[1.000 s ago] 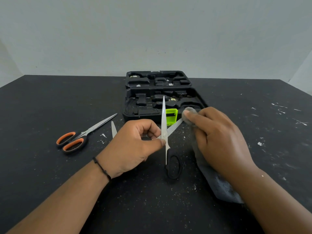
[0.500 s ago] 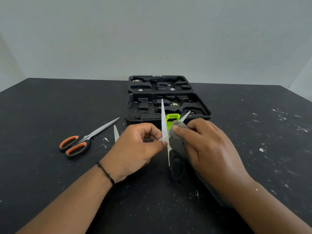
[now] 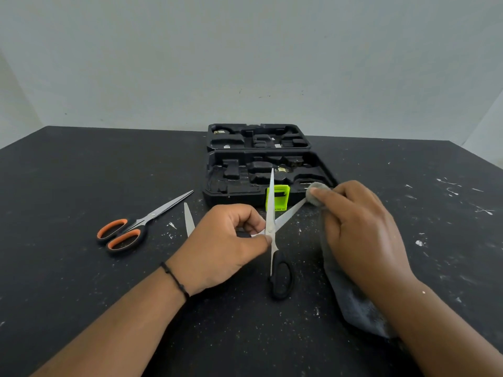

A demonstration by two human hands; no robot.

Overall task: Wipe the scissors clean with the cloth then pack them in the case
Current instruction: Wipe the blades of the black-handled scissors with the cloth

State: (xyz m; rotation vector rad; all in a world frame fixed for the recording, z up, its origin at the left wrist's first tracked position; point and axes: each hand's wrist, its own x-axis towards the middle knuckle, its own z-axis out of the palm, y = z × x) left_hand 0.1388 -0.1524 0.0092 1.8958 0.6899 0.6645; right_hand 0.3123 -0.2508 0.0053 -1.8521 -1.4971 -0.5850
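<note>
A black moulded tool case (image 3: pixel 261 170) lies open at the far middle of the dark, speckled surface (image 3: pixel 81 295), its lid half lying flat beyond the base half. Both halves show shaped recesses; a few small metallic bits sit in them, too small to tell what they are. A lime-green latch (image 3: pixel 278 197) stands at the near edge of the base.

Just near of the case, the black-handled scissors (image 3: pixel 272 232) are held above the surface with blades spread wide: one blade points away toward the case, the other slants out to the right. One black handle loop (image 3: pixel 281 276) hangs near. The left hand (image 3: pixel 217 246) pinches the scissors at the pivot, fingers curled. The right hand (image 3: pixel 359 232) grips a grey cloth (image 3: pixel 351 297), pressing a bunched part of it around the tip of the right blade; the rest trails down under the wrist.

Left of the hands lie orange-handled scissors (image 3: pixel 130 227), blades closed, and a single pointed blade (image 3: pixel 189 220) shows beside the left hand.
</note>
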